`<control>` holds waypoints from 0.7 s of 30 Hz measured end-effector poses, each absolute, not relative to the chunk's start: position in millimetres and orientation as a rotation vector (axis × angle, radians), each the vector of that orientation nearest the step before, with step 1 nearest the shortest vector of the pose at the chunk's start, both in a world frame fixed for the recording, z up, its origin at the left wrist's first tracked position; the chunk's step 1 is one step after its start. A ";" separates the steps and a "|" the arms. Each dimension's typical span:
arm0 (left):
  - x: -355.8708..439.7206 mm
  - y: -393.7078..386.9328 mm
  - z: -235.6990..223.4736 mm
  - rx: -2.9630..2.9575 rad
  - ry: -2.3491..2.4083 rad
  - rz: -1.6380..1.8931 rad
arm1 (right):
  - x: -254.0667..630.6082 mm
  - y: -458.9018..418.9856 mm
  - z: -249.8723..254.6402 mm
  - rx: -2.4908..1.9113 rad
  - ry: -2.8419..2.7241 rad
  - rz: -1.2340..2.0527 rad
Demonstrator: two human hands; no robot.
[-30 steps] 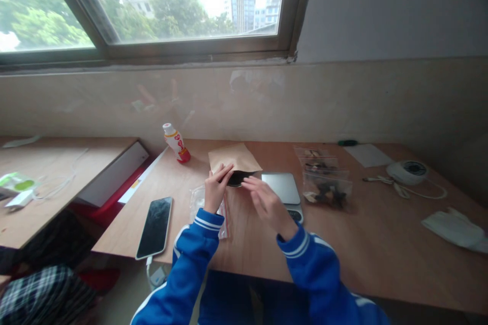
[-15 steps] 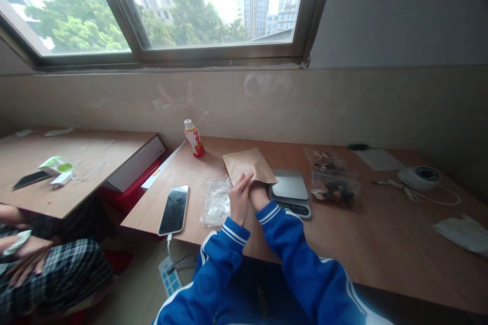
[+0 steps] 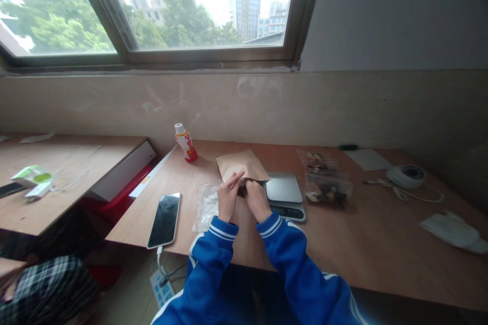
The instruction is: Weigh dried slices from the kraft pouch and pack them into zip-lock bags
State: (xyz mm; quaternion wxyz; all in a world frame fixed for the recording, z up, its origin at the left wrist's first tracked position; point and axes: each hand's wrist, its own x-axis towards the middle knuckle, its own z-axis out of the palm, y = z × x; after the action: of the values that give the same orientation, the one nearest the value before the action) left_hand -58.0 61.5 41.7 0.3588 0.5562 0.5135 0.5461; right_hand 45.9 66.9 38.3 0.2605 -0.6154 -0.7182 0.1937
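Observation:
A brown kraft paper bag (image 3: 243,163) lies in front of me with its near edge between my hands. My left hand (image 3: 229,197) pinches the bag's near left edge, its index finger extended along the paper. At the near right edge, my right hand (image 3: 256,200) has its fingers curled in against the bag; its fingertips are partly hidden. Left of my left hand is a clear plastic bag (image 3: 206,207). A kitchen scale (image 3: 284,189) with a silver plate sits just right of the paper bag.
A phone (image 3: 165,221) on a charging cable lies left, with a power strip (image 3: 162,287) below. A red-and-white bottle (image 3: 185,143) stands behind. Zip bags with dark pieces (image 3: 328,192), a white round device (image 3: 406,176) and white wrapping (image 3: 452,231) lie right. Another person's checked clothing (image 3: 49,284) shows lower left.
My right hand has drawn back from under the bag's near edge, and its fingers now curl there. My left hand has turned slightly on the edge. The view has swung a little right.

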 end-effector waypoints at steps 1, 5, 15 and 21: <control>-59.2 63.7 43.5 1.431 1.325 1.406 | 46.5 62.3 39.9 -1.680 -1.924 0.506; -64.3 74.3 50.4 1.418 1.305 1.419 | 57.1 34.4 48.5 -1.498 -1.755 0.430; -70.8 96.3 58.9 1.365 1.288 1.457 | 159.7 49.0 -9.7 -1.639 -1.464 0.224; -69.5 107.0 63.6 1.344 1.295 1.467 | 168.4 87.5 -20.9 -1.701 -1.593 0.080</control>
State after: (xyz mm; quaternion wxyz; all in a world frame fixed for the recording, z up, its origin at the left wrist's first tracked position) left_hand -69.5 107.0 63.6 0.3746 0.5250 0.5058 0.5729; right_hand 168.4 87.5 -20.9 0.3940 -0.6703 -0.6281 0.0314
